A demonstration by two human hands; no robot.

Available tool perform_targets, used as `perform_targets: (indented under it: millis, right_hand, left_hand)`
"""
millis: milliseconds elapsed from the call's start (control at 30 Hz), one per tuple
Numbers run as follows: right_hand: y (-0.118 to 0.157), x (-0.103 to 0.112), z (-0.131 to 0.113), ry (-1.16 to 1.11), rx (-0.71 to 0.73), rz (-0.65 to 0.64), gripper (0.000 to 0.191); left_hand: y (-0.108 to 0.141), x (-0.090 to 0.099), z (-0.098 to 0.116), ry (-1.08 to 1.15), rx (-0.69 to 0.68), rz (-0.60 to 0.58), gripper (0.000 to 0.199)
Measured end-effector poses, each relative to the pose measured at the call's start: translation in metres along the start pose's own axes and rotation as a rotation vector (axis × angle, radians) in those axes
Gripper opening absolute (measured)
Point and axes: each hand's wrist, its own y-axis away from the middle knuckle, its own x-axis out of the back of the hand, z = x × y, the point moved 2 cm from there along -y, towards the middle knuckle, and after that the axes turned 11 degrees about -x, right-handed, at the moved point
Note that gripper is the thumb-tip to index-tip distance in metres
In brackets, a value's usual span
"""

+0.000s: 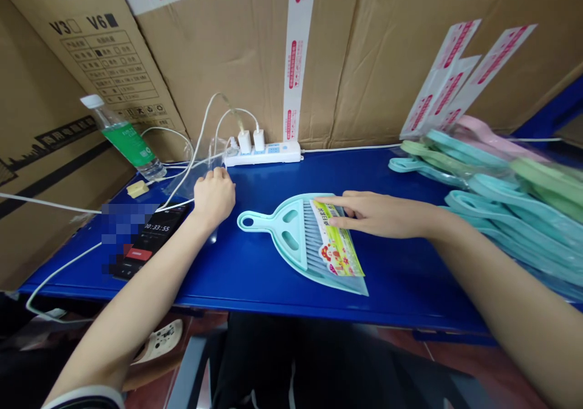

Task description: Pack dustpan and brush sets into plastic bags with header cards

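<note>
A light-blue dustpan (pixel 291 236) with a grey-bristled brush nested in it lies on the blue table, its handle pointing left. Over the bristles and the pan's right part lies a colourful printed card (pixel 340 248). My right hand (pixel 364 213) rests at the card's upper end, fingers apart and pointing left, touching it without gripping. To the left of the dustpan, my left hand (pixel 214 193) is closed near the power strip, by some clear plastic; what its fingers hold, if anything, is hidden.
A white power strip (pixel 268 154) with chargers and cables stands at the back. A bottle (pixel 127 142), a yellowish block (pixel 137 189) and a phone (pixel 157 239) are at left. Bagged dustpan sets (pixel 514 202) pile up at right. Cardboard boxes (pixel 364 51) wall the back.
</note>
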Motion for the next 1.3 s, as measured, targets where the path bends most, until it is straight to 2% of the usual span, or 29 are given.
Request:
perform_targets:
  millis: [233, 367, 567, 700, 800, 867, 933, 1100, 1300]
  right_hand:
    - [-0.001, -0.002, 0.001, 0.03, 0.029, 0.008, 0.071]
    - [-0.001, 0.0, -0.001, 0.02, 0.023, 0.015, 0.071]
    - [-0.003, 0.003, -0.001, -0.012, -0.048, 0.116, 0.074]
    - [-0.007, -0.001, 0.002, 0.043, -0.117, 0.203, 0.075]
    - [-0.01, -0.005, 0.002, 0.099, -0.172, 0.215, 0.069]
    - [-0.01, -0.006, 0.001, 0.118, -0.166, 0.227, 0.065]
    - [-0.01, -0.006, 0.0, 0.133, -0.151, 0.248, 0.061]
    - [-0.011, -0.007, 0.0, 0.147, -0.181, 0.261, 0.059]
    - [-0.012, -0.007, 0.0, 0.107, -0.157, 0.263, 0.054]
  left_hand:
    - [0.006, 0.003, 0.016, -0.009, -0.297, 0.131, 0.039]
    - [0.007, 0.003, 0.017, 0.085, -0.412, 0.124, 0.036]
    - [0.007, 0.001, 0.016, 0.418, -0.484, 0.053, 0.028]
    - [0.006, 0.003, 0.014, 0.657, -0.503, 0.042, 0.027]
    - [0.008, 0.008, 0.013, 0.651, -0.515, 0.091, 0.023]
    - [0.011, 0.012, 0.014, 0.611, -0.546, 0.101, 0.035]
    - [0.014, 0.013, 0.018, 0.63, -0.621, 0.041, 0.043]
    - [0.019, 0.011, 0.026, 0.838, -0.814, -0.174, 0.04]
    - [0.021, 0.013, 0.027, 0.842, -0.845, -0.188, 0.038]
